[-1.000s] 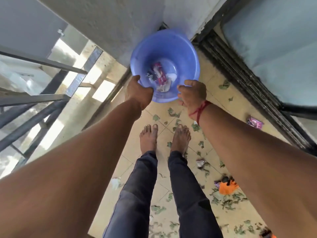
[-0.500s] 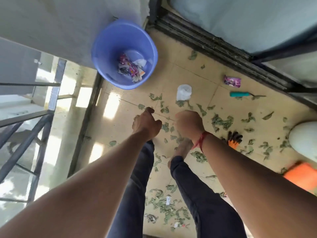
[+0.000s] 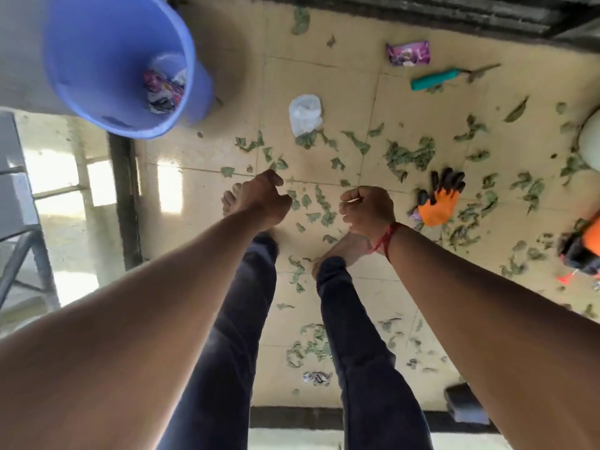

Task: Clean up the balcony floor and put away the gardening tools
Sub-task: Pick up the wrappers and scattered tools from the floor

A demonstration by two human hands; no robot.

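Hovering over scattered leaves (image 3: 412, 155), both hands (image 3: 264, 198) (image 3: 367, 209) curl.

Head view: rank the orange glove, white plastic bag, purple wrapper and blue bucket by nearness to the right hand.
1. orange glove, beside the right hand
2. white plastic bag, ahead
3. purple wrapper, far ahead
4. blue bucket, far left

Bucket (image 3: 97, 60) far left: blue plastic, smooth, soft sheen. Floor tiles (image 3: 324, 76): beige, glossy, sun glare at left. Wrapper (image 3: 408, 52) far right: purple foil, shiny. Bag (image 3: 305, 113) mid-floor: thin whitish plastic, crumpled. Tool handle (image 3: 435, 79): teal plastic, smooth. Glove (image 3: 440, 203) right: orange knit cloth, black rubbery matt fingers. Leaves (image 3: 409, 155): dry, matt, crinkled. Trousers (image 3: 240, 319): dark matt cloth.
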